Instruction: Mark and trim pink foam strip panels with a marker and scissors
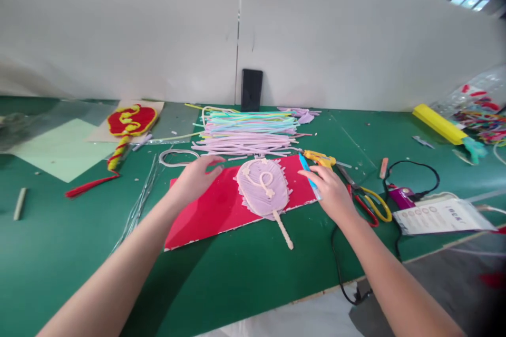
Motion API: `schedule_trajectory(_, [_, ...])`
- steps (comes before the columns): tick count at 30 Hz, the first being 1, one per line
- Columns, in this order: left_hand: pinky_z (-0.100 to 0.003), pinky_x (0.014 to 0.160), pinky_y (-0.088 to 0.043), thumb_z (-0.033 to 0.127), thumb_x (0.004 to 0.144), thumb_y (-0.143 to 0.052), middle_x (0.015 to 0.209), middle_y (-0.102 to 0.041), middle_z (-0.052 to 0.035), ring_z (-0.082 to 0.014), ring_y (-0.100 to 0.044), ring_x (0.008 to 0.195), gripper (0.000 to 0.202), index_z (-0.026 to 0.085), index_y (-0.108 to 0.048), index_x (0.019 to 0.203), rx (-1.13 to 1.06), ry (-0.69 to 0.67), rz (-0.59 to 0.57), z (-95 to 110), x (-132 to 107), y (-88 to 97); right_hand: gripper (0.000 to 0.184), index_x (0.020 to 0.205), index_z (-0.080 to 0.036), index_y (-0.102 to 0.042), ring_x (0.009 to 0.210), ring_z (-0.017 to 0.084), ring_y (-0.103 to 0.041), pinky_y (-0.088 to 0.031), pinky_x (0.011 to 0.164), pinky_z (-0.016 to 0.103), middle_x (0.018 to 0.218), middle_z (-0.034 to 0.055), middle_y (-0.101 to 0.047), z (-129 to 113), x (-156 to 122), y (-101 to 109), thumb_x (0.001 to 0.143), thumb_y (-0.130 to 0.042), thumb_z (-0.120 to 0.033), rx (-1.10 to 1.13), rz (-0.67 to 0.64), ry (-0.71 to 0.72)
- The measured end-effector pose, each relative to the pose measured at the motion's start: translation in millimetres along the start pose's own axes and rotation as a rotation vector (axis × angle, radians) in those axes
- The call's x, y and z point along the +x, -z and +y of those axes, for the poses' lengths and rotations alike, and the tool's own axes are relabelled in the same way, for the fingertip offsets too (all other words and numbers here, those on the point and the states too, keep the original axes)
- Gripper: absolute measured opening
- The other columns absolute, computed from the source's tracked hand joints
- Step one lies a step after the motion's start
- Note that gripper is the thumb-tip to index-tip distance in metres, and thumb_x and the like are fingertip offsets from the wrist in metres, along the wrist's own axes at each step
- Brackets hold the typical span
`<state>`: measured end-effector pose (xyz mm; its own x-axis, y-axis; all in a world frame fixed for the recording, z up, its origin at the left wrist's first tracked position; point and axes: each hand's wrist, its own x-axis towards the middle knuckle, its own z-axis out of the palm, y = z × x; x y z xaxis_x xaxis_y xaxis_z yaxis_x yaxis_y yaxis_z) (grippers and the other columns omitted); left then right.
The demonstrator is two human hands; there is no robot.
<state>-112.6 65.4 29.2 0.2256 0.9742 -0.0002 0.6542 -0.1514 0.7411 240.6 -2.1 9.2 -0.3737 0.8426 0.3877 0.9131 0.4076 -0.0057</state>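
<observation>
Lilac fuzzy stems, packed side by side into an oval fan point(263, 187) with a pale cream rim, curl and handle: from the head view, there it lies, between the hands on a bright red rectangular board point(209, 210), handle poking past the near edge! Left hand point(201, 171) at the board's left end, fingers bent, thumb parted, nothing held. Across to the right hand point(329, 189), fingers half curled at a slim blue tool with a clear end point(310, 175); whether they grip it, can't tell. Just beyond that hand, a yellow glue gun point(319, 158); to its right, red-and-yellow-handled scissors point(357, 188). Good handling, I'd judge: pinch the blue tool by its body, clear of the fan's ragged edge, and steady the fan lightly, leaving the raised curl unsquashed.
</observation>
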Motion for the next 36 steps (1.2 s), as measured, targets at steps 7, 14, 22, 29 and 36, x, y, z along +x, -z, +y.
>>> schedule_trajectory(7, [-0.051,0.115,-0.028,0.018,0.092,-0.033,0.147,-0.042,-0.0221,-0.0326,-0.031,0.142,0.047,0.004,-0.047,0.135,0.259,0.140,0.273,-20.7,-34.2,-53.4,0.074,0.154,-0.019,-0.017,0.136,0.025,-0.042,-0.042,0.109,0.046,0.145,0.0140,-0.046,-14.0,-4.7,-30.4,0.084,-0.028,0.002,0.140,0.035,0.002])
schedule_trajectory(14, [-0.047,0.115,-0.030,0.014,0.091,-0.032,0.142,-0.050,-0.0184,-0.0291,-0.039,0.138,0.046,0.006,-0.047,0.134,0.326,-0.001,0.254,-25.4,-33.6,-59.2,0.065,0.152,-0.015,-0.024,0.130,0.027,-0.050,-0.048,0.104,0.047,0.143,0.0177,-0.050,-27.2,-33.8,-56.0,0.088,-0.027,-0.001,0.163,0.052,-0.184])
schedule_trajectory(22, [-0.041,0.106,-0.042,0.022,0.094,-0.034,0.138,-0.053,-0.0167,-0.0258,-0.049,0.129,0.038,0.013,-0.053,0.126,0.303,-0.008,0.317,-1.7,-41.0,-50.7,0.029,0.101,-0.015,-0.060,0.096,0.026,-0.064,-0.053,0.084,0.039,0.098,0.0143,-0.068,-36.4,-31.4,-25.8,0.098,-0.039,-0.033,0.204,0.202,-0.265])
schedule_trajectory(29, [-0.030,0.063,-0.045,0.042,0.093,-0.040,0.072,-0.068,-0.0073,-0.0241,-0.068,0.071,0.035,0.021,-0.062,0.076,0.297,0.249,-0.044,84.0,-103.0,-91.0,0.024,0.071,-0.021,-0.051,0.071,0.019,-0.062,-0.038,0.060,0.027,0.071,0.0042,-0.063,-48.8,0.4,-13.1,0.089,-0.054,-0.038,0.118,-0.219,-0.488])
schedule_trajectory(36, [-0.034,0.067,-0.044,0.034,0.085,-0.050,0.088,-0.072,-0.0161,-0.0301,-0.069,0.083,0.023,0.017,-0.066,0.084,0.222,0.386,-0.053,112.1,-113.0,-136.5,0.023,0.072,-0.022,-0.055,0.070,0.019,-0.065,-0.030,0.055,0.025,0.068,0.0022,-0.067,-45.5,10.0,-16.1,0.087,-0.053,-0.039,0.148,-0.306,-0.626])
